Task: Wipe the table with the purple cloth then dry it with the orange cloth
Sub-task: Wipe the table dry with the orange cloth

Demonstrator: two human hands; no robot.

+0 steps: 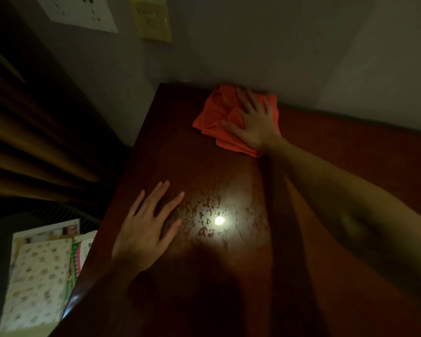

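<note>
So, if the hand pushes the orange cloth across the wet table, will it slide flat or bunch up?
The orange cloth already lies crumpled in soft folds, so it is probably floppy and may bunch ahead of the push. The right hand presses it flat with spread fingers, which should help it slide. Droplets on the table suggest it will drag as it soaks.

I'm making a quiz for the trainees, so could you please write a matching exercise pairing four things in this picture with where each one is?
Things:
1. right hand
2. left hand
3. orange cloth
4. booklets

Places:
A. flat on the wet table, near side
B. beside the table, lower left
C. pressing on the cloth
D. far edge of the table, by the wall

Pairs: 1-C, 2-A, 3-D, 4-B
</note>
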